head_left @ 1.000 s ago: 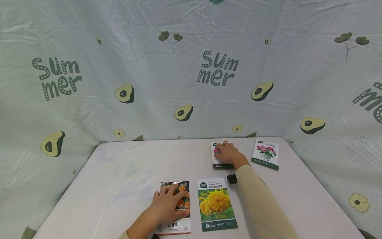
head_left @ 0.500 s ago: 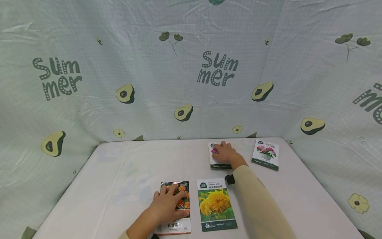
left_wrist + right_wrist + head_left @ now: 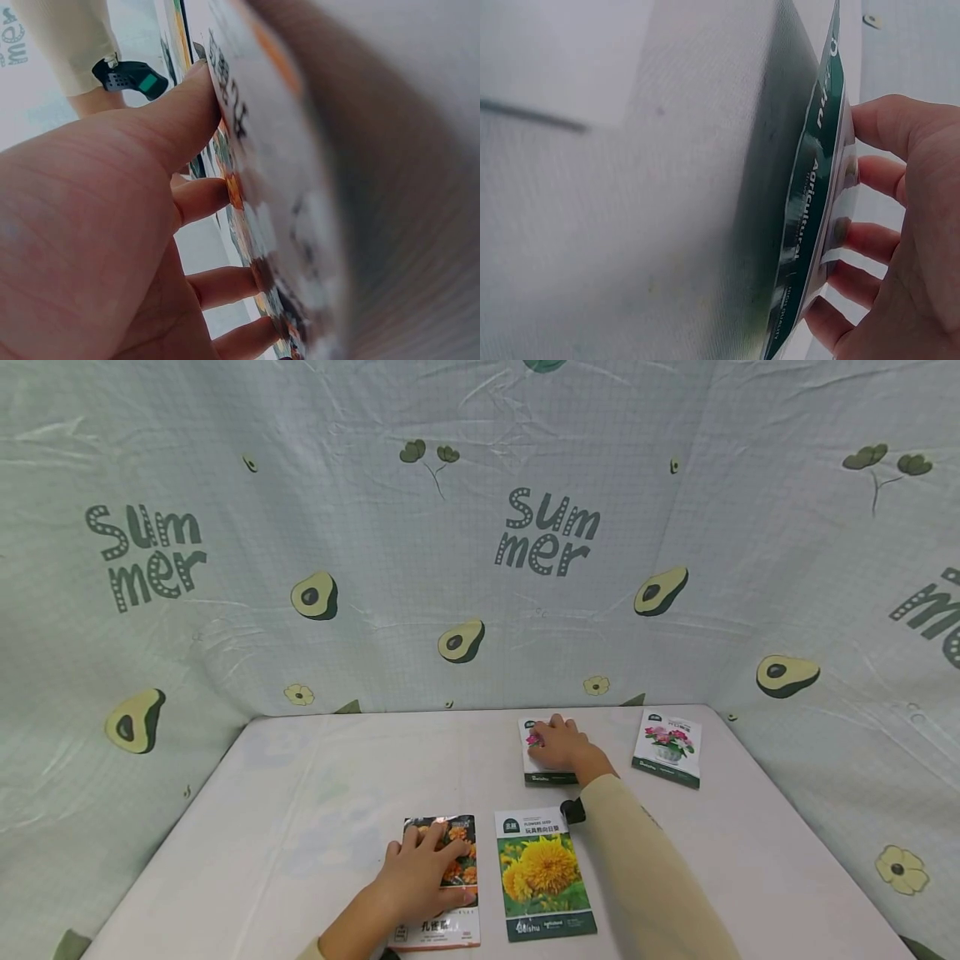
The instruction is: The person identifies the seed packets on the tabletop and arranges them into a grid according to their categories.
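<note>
My left hand (image 3: 420, 881) rests its spread fingertips on an orange-flower seed packet (image 3: 444, 935) lying on the table near the front. In the left wrist view its thumb and fingers touch the face of that packet (image 3: 274, 180). At the back, my right hand (image 3: 564, 750) presses its fingertips on a white seed packet (image 3: 550, 779) with pink flowers and a green lower band. The right wrist view has this packet (image 3: 810, 202) flat on the table, fingertips spread over its face, not curled under it. The hand hides most of its picture.
Between the hands, nearer the front, lies a yellow-sunflower seed packet (image 3: 547, 877). Another pink-flower seed packet (image 3: 667, 747) lies slightly turned at the back right. A patterned sheet (image 3: 375, 568) hangs behind the white table (image 3: 315, 827).
My right hand has slid the white pink-flower packet a little to the left along the back of the table. The left hand and the other packets have stayed in place.
</note>
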The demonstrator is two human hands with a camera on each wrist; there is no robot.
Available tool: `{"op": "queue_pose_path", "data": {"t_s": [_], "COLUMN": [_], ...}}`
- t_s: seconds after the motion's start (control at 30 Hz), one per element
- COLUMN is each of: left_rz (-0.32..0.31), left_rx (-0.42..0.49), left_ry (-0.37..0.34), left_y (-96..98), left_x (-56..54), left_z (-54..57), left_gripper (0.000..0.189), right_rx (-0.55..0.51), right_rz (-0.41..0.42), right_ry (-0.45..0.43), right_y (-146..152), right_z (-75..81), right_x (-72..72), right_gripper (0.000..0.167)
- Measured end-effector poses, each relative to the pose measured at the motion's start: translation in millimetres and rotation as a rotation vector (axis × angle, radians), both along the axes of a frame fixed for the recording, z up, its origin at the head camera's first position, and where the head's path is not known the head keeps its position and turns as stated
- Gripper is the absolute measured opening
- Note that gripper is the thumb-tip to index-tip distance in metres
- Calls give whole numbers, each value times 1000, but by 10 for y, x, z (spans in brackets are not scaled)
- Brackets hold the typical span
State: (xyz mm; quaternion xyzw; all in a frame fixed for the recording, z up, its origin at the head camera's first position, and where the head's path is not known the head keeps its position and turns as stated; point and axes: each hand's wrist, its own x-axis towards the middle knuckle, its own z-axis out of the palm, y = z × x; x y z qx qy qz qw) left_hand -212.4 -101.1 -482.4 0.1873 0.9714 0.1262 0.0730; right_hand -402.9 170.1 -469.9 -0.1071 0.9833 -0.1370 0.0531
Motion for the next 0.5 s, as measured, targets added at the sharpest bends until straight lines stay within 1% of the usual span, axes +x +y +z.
{"op": "queue_pose_path", "data": {"t_s": [0.5], "left_rz": [0], "left_rx": [3], "left_ry": [2], "left_y": [0], "left_x": [-6], "left_z": [-7], "left_gripper": [63], "right_rx": [-24], "right_rz": [8], "right_ry": [-9], "right_y": [-107], "right_z": [-22], "right_x": [-5], "right_gripper": [49]}}
